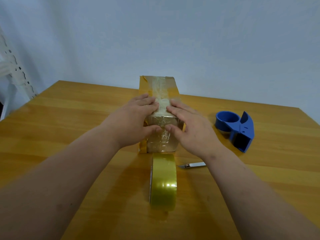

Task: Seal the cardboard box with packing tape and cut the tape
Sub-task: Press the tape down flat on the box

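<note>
No text, label, brand, number or sign can be read anywhere. The box [160, 94] at the centre of the frame shows only tape over bare cardboard. The tape roll [163, 181] at lower centre has a dark strip on its left rim that may be print, but it is too small and blurred to tell. The blue dispenser [237, 129] at right and the knife [192, 165] carry no legible marks.

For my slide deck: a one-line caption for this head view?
Both hands press tape onto a cardboard box, with tape roll, knife and dispenser nearby.
</note>
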Demonstrator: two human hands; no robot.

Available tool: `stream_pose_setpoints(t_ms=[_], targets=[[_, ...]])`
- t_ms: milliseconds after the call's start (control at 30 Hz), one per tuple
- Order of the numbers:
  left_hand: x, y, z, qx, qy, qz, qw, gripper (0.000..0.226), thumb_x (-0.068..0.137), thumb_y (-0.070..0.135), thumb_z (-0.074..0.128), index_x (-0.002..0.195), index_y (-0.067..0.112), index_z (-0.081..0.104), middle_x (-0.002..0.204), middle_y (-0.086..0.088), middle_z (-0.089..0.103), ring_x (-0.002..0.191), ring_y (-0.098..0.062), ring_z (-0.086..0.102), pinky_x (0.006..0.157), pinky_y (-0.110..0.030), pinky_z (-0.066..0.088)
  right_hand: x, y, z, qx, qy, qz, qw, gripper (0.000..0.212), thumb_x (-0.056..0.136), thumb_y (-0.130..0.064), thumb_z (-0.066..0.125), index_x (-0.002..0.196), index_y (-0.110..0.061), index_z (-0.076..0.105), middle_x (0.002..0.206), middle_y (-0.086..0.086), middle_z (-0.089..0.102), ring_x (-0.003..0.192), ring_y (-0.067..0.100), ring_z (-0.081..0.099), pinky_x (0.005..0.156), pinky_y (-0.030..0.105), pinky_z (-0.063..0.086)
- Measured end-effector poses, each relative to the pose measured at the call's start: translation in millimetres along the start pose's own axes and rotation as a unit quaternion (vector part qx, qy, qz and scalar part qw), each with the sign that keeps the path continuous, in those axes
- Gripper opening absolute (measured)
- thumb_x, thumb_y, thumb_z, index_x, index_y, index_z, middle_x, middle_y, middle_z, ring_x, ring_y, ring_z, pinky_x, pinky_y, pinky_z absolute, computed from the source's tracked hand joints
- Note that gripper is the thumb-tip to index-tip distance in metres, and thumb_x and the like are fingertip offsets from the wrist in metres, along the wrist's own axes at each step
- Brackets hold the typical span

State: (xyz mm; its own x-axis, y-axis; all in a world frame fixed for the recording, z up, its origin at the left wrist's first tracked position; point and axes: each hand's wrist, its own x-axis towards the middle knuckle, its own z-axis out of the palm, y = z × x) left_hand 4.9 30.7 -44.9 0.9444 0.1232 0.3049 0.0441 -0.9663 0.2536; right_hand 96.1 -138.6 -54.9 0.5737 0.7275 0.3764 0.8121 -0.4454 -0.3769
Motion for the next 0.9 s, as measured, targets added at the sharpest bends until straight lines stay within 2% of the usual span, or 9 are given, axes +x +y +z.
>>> stream_pose_setpoints(t_ms=[133, 233, 333, 433, 567, 667, 800, 900], targets=[[-0.1, 2.4, -0.5, -0.002, -0.011, -0.008, 1.0, 0.083, 0.08, 0.05, 0.062, 0.148, 0.023, 0.023, 0.159, 0.009, 0.017, 0.146, -0.005, 0.005, 0.115, -0.024, 0.007, 0.0, 0.8, -4.1, 0.019, -0.012, 0.002, 1.0, 0.053, 0.088, -0.029, 0.062, 0.139, -0.02, 0.048, 0.152, -0.006, 0.039, 0.138, 0.009, 0.034, 0.115, 0.031, 0.027], [-1.7, 3.0, 2.5, -0.019, -0.01, -0.015, 1.0, 0.092, 0.079, 0.045, 0.067, 0.15, 0.025, 0.013, 0.16, 0.009, 0.012, 0.146, -0.005, 0.002, 0.116, -0.024, 0.007, -0.2, -0.6, 0.5, 0.01, -0.004, 0.015, 1.0, 0.057, 0.087, -0.039, 0.06, 0.14, -0.021, 0.046, 0.152, -0.009, 0.038, 0.138, 0.011, 0.035, 0.114, 0.03, 0.028], [-2.9, 1.2, 1.6, -0.021, -0.016, -0.014, 1.0, 0.086, 0.079, 0.04, 0.068, 0.149, 0.022, 0.021, 0.16, 0.006, 0.011, 0.146, -0.006, 0.0, 0.116, -0.024, 0.004, 0.1, -1.4, 2.0, 0.011, -0.005, 0.009, 1.0, 0.055, 0.089, -0.033, 0.061, 0.14, -0.021, 0.046, 0.153, -0.007, 0.037, 0.138, 0.014, 0.035, 0.113, 0.027, 0.026], [-3.3, 0.6, -1.0, -0.04, -0.028, -0.008, 0.999, 0.086, 0.079, 0.039, 0.068, 0.149, 0.02, 0.023, 0.16, 0.005, 0.012, 0.146, -0.006, 0.0, 0.112, -0.019, 0.002, -0.9, -0.2, -3.1, 0.016, -0.022, -0.003, 1.0, 0.055, 0.09, -0.025, 0.06, 0.142, -0.019, 0.044, 0.155, -0.005, 0.035, 0.141, 0.01, 0.03, 0.116, 0.033, 0.026], [-4.5, 3.6, 2.6, -0.053, 0.006, -0.026, 0.998, 0.081, 0.08, 0.053, 0.06, 0.148, 0.02, 0.028, 0.159, 0.008, 0.017, 0.146, -0.004, 0.003, 0.112, -0.02, 0.004, -0.4, -3.6, 0.0, 0.004, -0.01, 0.025, 1.0, 0.058, 0.088, -0.04, 0.059, 0.141, -0.024, 0.044, 0.154, -0.011, 0.034, 0.138, 0.01, 0.034, 0.114, 0.029, 0.027], [-3.8, 4.2, 3.4, -0.047, 0.013, -0.029, 0.998, 0.074, 0.084, 0.047, 0.059, 0.146, 0.02, 0.03, 0.159, 0.007, 0.019, 0.146, -0.005, 0.005, 0.113, -0.021, 0.005, 0.0, -3.7, 0.6, 0.006, -0.017, 0.016, 1.0, 0.054, 0.091, -0.032, 0.058, 0.142, -0.021, 0.043, 0.155, -0.007, 0.034, 0.139, 0.013, 0.033, 0.114, 0.028, 0.025], [-4.8, 2.1, 0.8, -0.062, -0.004, -0.021, 0.998, 0.073, 0.087, 0.038, 0.06, 0.148, 0.019, 0.025, 0.16, 0.007, 0.013, 0.146, -0.003, 0.001, 0.111, -0.017, 0.002, -4.2, -0.9, -7.2, 0.044, -0.045, 0.007, 0.998, 0.049, 0.098, -0.015, 0.045, 0.146, -0.019, 0.036, 0.158, -0.006, 0.026, 0.144, 0.006, 0.022, 0.118, 0.026, 0.018], [-10.4, 2.5, 0.8, -0.104, 0.003, -0.033, 0.994, 0.072, 0.088, 0.023, 0.058, 0.15, 0.022, 0.02, 0.161, 0.009, 0.004, 0.146, -0.004, -0.005, 0.111, -0.019, 0.003, -11.5, -0.7, -3.6, 0.074, -0.002, 0.017, 0.997, 0.053, 0.098, -0.008, 0.04, 0.148, -0.021, 0.03, 0.16, -0.002, 0.019, 0.146, 0.01, 0.017, 0.119, 0.031, 0.017]])
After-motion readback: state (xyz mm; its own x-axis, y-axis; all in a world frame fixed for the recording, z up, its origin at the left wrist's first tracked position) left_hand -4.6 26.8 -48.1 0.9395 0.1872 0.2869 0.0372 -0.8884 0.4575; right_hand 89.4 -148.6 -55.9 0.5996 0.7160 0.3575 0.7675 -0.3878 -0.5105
